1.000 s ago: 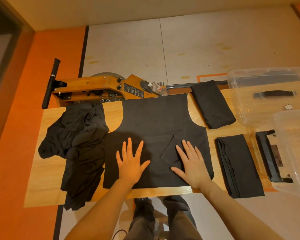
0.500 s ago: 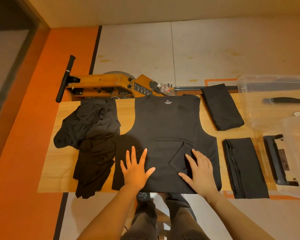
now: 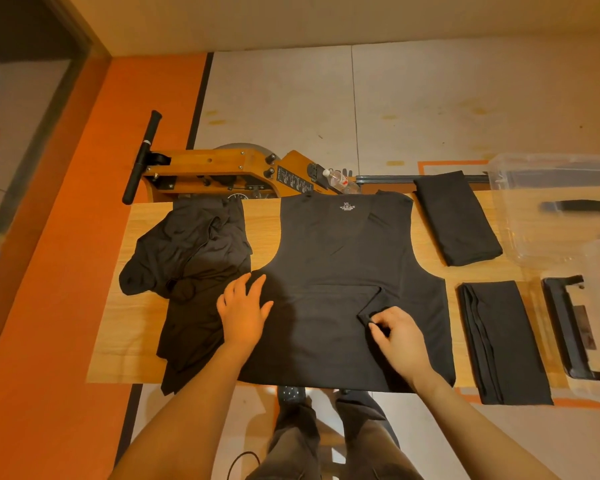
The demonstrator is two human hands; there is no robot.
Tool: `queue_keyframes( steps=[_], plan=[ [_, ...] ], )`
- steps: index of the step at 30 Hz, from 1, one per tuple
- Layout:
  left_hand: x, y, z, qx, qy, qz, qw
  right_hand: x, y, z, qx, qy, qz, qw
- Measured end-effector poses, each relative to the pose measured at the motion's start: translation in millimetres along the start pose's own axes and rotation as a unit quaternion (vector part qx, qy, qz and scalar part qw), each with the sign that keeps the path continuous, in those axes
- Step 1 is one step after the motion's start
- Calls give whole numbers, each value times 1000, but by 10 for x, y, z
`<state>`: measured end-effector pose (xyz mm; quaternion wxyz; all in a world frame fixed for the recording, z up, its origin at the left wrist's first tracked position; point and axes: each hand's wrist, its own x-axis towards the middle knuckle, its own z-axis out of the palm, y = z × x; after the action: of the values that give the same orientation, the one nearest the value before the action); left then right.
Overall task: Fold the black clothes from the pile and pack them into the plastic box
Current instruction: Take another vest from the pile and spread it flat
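A black sleeveless shirt (image 3: pixel 340 271) lies spread flat on the wooden table (image 3: pixel 136 327), neck label at the far edge. My left hand (image 3: pixel 243 313) rests flat and open on its left edge, beside the crumpled pile of black clothes (image 3: pixel 191 265). My right hand (image 3: pixel 399 336) pinches the tip of a turned-over fabric corner near the shirt's middle right. Two folded black garments lie to the right, one far (image 3: pixel 456 218) and one near (image 3: pixel 503 341). The clear plastic box (image 3: pixel 520 188) stands at the far right.
A clear lid with a black handle clip (image 3: pixel 568 327) lies at the right end of the table. A wooden rowing machine (image 3: pixel 229 171) with a black handle and a plastic bottle stands behind the table. My legs show under the near edge.
My left hand slid left to the shirt's edge near the pile. My right hand went from flat to pinching the folded corner. The view moved so the whole shirt shows.
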<state>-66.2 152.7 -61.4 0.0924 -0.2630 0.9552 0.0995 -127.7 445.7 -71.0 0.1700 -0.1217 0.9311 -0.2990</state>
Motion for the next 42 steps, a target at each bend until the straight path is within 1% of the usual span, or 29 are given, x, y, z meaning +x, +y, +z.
queue_keyframes(
  steps=[3,6,9,12,15,18,21,24,32,37,39,42],
  plan=[
    [75,-37,-44,-20,-11,-14,1000,74,16,-71,114,41,88,989],
    [125,-59,-62,-44,-15,-25,999,159,68,-155,205,81,158,963],
    [146,-65,-101,-53,-9,-37,998,226,162,-224,242,114,205,941],
    [147,-65,-161,-69,-2,-64,996,276,255,-256,252,141,218,932],
    [114,-81,-188,-102,14,-79,992,295,285,-303,242,155,222,932],
    [61,-139,-174,-126,28,-74,989,299,268,-360,218,152,202,942],
    [31,-213,-127,-167,16,-84,982,310,279,-378,178,138,192,955],
    [31,-232,-105,-207,0,-98,973,315,302,-382,175,123,210,954],
    [130,-146,-107,-227,-13,-120,966,328,263,-425,199,100,230,947],
    [150,-134,-145,-220,22,-110,969,328,261,-456,190,96,224,951],
    [153,-145,-149,-212,30,-101,972,325,261,-436,154,86,197,964],
    [163,-143,-133,-187,27,-33,982,331,260,-377,36,51,131,989]
  ],
)
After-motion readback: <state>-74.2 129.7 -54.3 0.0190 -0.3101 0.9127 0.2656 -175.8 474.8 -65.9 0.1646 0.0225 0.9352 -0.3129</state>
